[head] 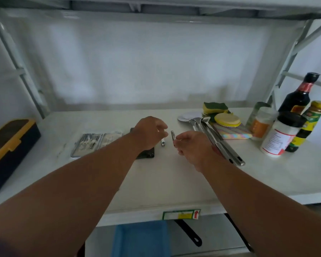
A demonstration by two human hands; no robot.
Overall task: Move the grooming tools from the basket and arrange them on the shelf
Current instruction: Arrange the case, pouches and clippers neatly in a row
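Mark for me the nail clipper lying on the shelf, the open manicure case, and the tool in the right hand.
nail clipper [163, 142]: head view, middle of its metal body.
manicure case [86, 145]: head view, left half holding tools.
tool [172, 135]: head view, upper end above the right hand [190, 148].

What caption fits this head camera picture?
Right hand places a nail clipper beside another clipper on the shelf.

On the white shelf board [156, 182], an open metal manicure case [95, 142] lies left of a small steel nail clipper [163, 142], long steel utensils [217, 140] to its right, before dark glass sauce bottles [298, 97].
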